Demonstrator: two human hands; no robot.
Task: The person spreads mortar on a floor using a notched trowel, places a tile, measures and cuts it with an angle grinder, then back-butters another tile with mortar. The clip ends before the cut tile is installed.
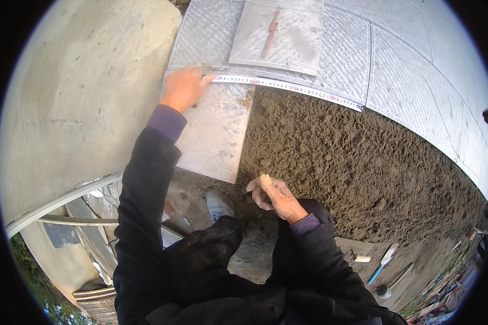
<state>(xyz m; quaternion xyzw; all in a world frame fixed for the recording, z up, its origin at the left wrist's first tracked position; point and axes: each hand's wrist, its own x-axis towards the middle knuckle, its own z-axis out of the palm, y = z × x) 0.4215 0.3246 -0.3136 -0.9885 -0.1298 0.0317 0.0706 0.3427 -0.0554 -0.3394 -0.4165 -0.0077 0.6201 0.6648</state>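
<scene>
My left hand (184, 88) is at the left end of a white measuring tape (293, 86), close to the wall, with its thumb stretched along the strip and its fingers partly hidden. The tape runs right along the edge of the laid grey tiles (347, 49) and ends over the bare soil. Below that hand lies a single pale tile (214, 130), set against the laid row. My right hand (279, 199) hovers above my knee near the soil's edge, fingers curled in and thumb pressed to them; whatever it may hold is too small to name.
A loose tile (303, 46) with a reddish-brown strip (271, 33) on it rests on the paving. Rough sandy soil (336, 157) spreads right. A pale wall (87, 97) rises left. A blue-handled trowel (384, 262) and a mallet (385, 291) lie lower right.
</scene>
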